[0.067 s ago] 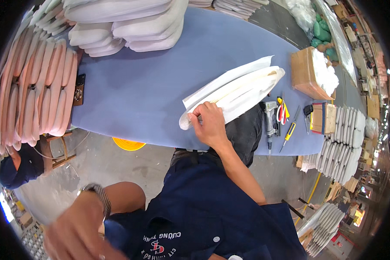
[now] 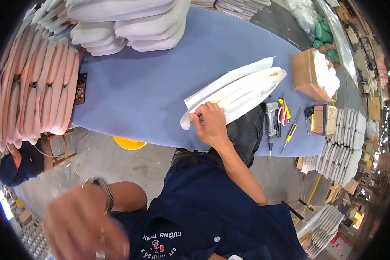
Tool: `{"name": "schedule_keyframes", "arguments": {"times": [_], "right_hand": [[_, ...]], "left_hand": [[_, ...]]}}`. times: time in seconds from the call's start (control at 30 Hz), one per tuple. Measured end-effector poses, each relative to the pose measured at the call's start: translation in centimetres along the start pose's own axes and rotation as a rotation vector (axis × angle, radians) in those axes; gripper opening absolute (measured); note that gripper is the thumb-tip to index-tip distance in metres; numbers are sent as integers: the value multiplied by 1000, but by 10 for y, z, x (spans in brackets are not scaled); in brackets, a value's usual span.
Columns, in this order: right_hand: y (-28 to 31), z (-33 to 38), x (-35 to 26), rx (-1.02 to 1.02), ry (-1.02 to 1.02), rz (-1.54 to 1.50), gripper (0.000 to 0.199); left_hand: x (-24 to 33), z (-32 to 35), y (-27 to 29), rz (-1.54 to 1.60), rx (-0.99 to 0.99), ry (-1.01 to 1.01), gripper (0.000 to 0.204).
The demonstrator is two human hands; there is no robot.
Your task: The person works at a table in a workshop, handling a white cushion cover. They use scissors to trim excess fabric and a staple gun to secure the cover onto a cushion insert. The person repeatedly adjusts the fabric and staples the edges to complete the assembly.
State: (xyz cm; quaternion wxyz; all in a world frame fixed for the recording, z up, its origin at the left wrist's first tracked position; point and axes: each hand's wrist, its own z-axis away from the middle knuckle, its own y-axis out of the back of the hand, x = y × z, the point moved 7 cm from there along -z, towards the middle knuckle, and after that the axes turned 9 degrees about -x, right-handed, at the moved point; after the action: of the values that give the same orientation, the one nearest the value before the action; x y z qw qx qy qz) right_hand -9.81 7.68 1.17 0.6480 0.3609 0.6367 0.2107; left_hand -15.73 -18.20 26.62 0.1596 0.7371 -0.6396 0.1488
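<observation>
Pinching white padded piece (image 2: 238, 93) (right hand (image 2: 210, 125))

Table (image 2: 151, 91) centre open, wide lane left of white panel (image 2: 242, 91). Blocked: foam stacks (image 2: 130, 21) behind, pink pads (image 2: 39, 91) left, box (image 2: 307, 73) and tools (image 2: 281, 121) right.

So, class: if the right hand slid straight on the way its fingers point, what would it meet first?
The right hand pinches the near end of the white foam piece; its fingers point up-left, so past that end it would probably cross bare blue table, depth being uncertain.

Blue table (image 2: 151, 95): white foam pads (image 2: 242, 93), cardboard box (image 2: 307, 76), stapler (image 2: 271, 121).
</observation>
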Motion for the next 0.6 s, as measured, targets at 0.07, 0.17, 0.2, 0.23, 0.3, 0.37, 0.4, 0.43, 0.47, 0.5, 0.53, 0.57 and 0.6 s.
{"name": "schedule_keyframes", "arguments": {"times": [0.07, 0.17, 0.2, 0.23, 0.3, 0.37, 0.4, 0.43, 0.47, 0.5, 0.53, 0.57, 0.6], "right_hand": [[-6, -4, -5, -31, 20, -11, 17], [-2, -6, 7, -11, 2, 10, 17], [-3, -5, 6, -9, 10, 6, 17], [-3, -6, 3, -15, 10, 2, 17], [-2, -6, 3, -20, 8, 9, 16], [-2, -7, 5, -26, -3, 7, 17], [-2, -7, 5, -30, 2, 8, 17], [-2, -7, 5, -30, 5, 10, 17], [-2, -7, 5, -30, 8, 12, 17], [-2, -7, 5, -29, 14, 7, 18], [-2, -8, 5, -27, 20, 1, 18], [-2, -9, 6, -26, 25, -5, 19], [-2, -10, 6, -28, 25, -10, 19]], "left_hand": [[-20, 67, 8, -233, 291, 278, 37], [-118, 119, 19, -468, 735, 935, 36], [-139, 138, 13, -558, 702, 1025, 35], [-160, 154, 4, -639, 671, 1124, 34], [-188, 186, -23, -763, 494, 1150, 43], [-209, 202, -47, -847, 446, 1222, 47], [-216, 207, -56, -888, 424, 1250, 49], [-220, 211, -60, -906, 441, 1241, 51], [-224, 213, -61, -924, 458, 1232, 52], [-226, 214, -62, -941, 473, 1224, 54], [-228, 214, -62, -944, 476, 1220, 53], [-230, 213, -61, -946, 478, 1216, 53], [-231, 213, -59, -948, 478, 1212, 53]]}}
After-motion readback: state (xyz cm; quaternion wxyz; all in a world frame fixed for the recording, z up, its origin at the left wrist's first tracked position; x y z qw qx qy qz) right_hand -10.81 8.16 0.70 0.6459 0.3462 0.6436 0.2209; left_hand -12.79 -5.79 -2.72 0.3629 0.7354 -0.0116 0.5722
